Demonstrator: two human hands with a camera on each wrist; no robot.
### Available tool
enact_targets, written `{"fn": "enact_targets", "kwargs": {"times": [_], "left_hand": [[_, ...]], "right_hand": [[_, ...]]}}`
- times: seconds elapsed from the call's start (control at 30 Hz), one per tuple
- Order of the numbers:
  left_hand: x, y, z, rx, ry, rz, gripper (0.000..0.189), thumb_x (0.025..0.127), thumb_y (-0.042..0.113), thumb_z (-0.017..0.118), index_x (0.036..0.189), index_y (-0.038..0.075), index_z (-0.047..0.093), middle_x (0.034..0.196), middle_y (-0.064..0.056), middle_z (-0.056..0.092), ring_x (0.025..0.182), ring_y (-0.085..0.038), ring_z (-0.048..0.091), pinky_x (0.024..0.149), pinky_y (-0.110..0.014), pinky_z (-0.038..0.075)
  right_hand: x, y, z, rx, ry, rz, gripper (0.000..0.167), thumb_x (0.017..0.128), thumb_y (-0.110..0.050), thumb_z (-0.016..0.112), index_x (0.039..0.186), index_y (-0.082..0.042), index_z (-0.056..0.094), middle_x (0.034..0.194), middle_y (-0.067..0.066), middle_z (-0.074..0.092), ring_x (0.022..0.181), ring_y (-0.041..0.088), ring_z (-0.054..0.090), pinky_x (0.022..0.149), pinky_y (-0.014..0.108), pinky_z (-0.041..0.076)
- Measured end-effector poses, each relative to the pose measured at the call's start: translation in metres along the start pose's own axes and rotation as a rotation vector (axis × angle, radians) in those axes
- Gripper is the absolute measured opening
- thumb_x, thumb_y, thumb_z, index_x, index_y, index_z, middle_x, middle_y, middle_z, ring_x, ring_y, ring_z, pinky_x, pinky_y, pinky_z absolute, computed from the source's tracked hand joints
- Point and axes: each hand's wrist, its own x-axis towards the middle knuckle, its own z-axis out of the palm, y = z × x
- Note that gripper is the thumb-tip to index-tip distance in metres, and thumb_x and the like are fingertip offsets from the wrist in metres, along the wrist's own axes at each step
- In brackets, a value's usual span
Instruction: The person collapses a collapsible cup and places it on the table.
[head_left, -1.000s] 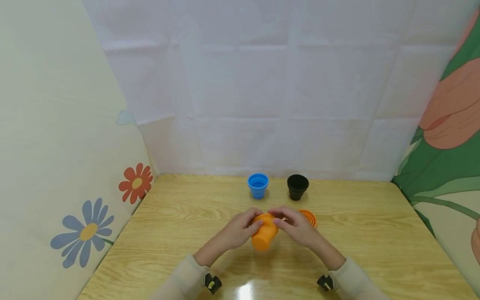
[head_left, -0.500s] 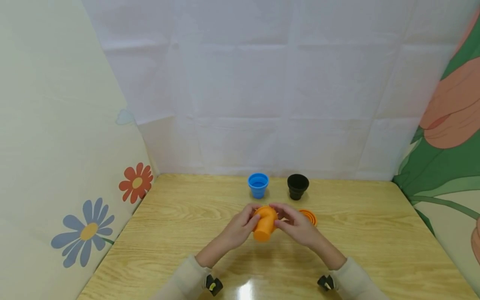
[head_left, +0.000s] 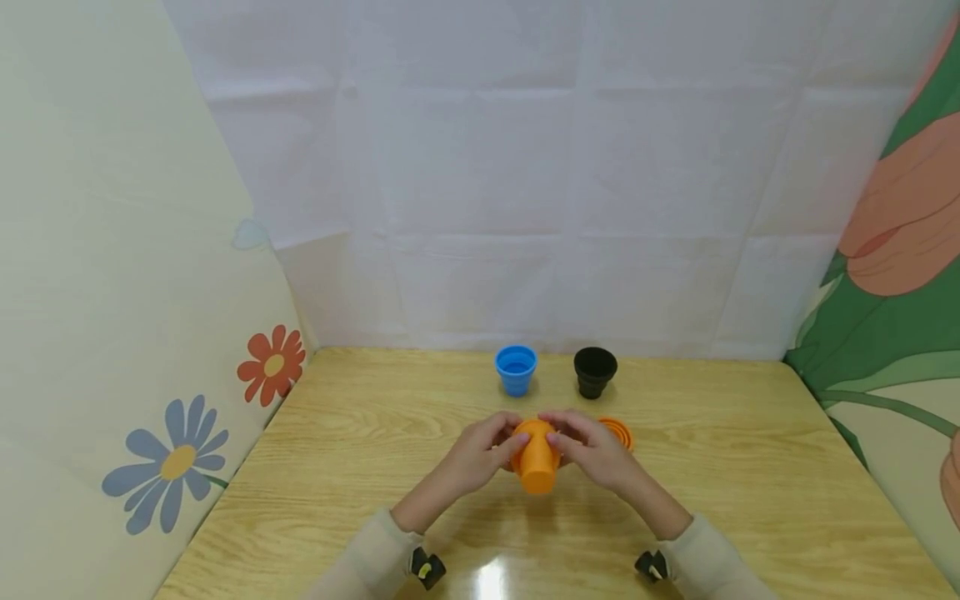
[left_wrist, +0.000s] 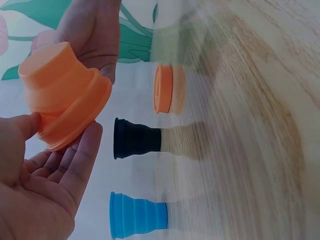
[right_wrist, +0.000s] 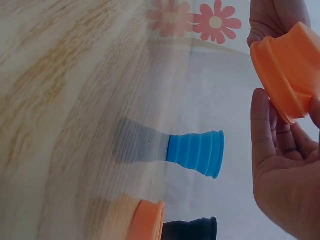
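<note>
Both hands hold an orange collapsible cup (head_left: 537, 467) above the table, its base toward me and its rim facing away. My left hand (head_left: 476, 454) pinches the cup's left side, thumb on the wall and fingers at the rim. On the opposite side my right hand (head_left: 596, 454) grips it the same way. In the left wrist view the orange cup (left_wrist: 65, 95) is partly folded, with an uneven wall near the rim. Behind the hands stand a blue collapsible cup (head_left: 516, 372) and a black collapsible cup (head_left: 595, 372), both upright and extended.
A flattened orange collapsible cup (head_left: 617, 433) lies on the table just beyond my right hand, partly hidden by it. The wooden table (head_left: 337, 467) meets a white cloth backdrop (head_left: 480, 208). Floral cloths hang at left and right.
The orange cup has turned from a leftward slant to nearly straight toward me. Its dented, bent wall looks straighter now. Both hands shifted slightly and keep their hold.
</note>
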Motion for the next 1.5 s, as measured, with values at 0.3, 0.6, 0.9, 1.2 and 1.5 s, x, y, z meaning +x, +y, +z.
{"fn": "enact_targets", "kwargs": {"times": [0.3,0.6,0.9,1.2,1.5], "left_hand": [[0.0005,0.001,0.0009,0.066,0.005,-0.015,0.03,0.104,0.025,0.058,0.119,-0.001,0.064,0.094,-0.007,0.068,0.075,-0.014,0.065,0.06,-0.026,0.06],[0.0006,-0.0004,0.0021,0.088,-0.025,-0.027,0.02,0.103,0.016,0.06,0.112,-0.001,0.065,0.088,-0.004,0.067,0.07,-0.011,0.063,0.059,-0.026,0.059],[-0.0006,-0.0026,0.0028,0.06,0.011,0.015,0.027,0.106,0.019,0.055,0.12,-0.002,0.064,0.097,-0.01,0.071,0.075,-0.013,0.066,0.061,-0.025,0.059],[-0.0026,-0.0061,0.0012,-0.007,-0.015,-0.006,0.031,0.107,0.025,0.053,0.123,0.0,0.062,0.108,-0.013,0.071,0.08,-0.014,0.067,0.065,-0.028,0.061],[-0.0053,-0.0038,-0.0017,-0.047,-0.077,-0.012,0.033,0.106,0.025,0.055,0.129,0.002,0.059,0.108,-0.011,0.069,0.086,-0.015,0.067,0.073,-0.04,0.063]], "right_hand": [[0.0015,-0.0003,0.0011,-0.01,-0.012,0.065,0.039,0.105,-0.028,0.058,0.133,0.0,0.06,0.12,0.018,0.066,0.093,0.025,0.067,0.074,0.033,0.062],[0.0013,-0.0014,0.0038,-0.167,0.023,-0.025,0.023,0.103,-0.013,0.06,0.117,0.003,0.066,0.11,0.019,0.068,0.09,0.021,0.069,0.066,0.026,0.061],[0.0007,0.0034,0.0032,-0.034,0.037,0.054,0.034,0.105,-0.023,0.058,0.127,0.002,0.064,0.114,0.018,0.07,0.083,0.016,0.068,0.07,0.03,0.061],[-0.0015,0.0049,-0.0004,0.059,0.012,0.083,0.042,0.106,-0.029,0.056,0.133,0.002,0.06,0.122,0.02,0.067,0.092,0.021,0.069,0.074,0.034,0.062],[-0.0029,0.003,-0.0007,0.085,0.01,0.111,0.043,0.105,-0.031,0.058,0.133,0.002,0.06,0.123,0.019,0.066,0.093,0.023,0.068,0.075,0.034,0.062]]}}
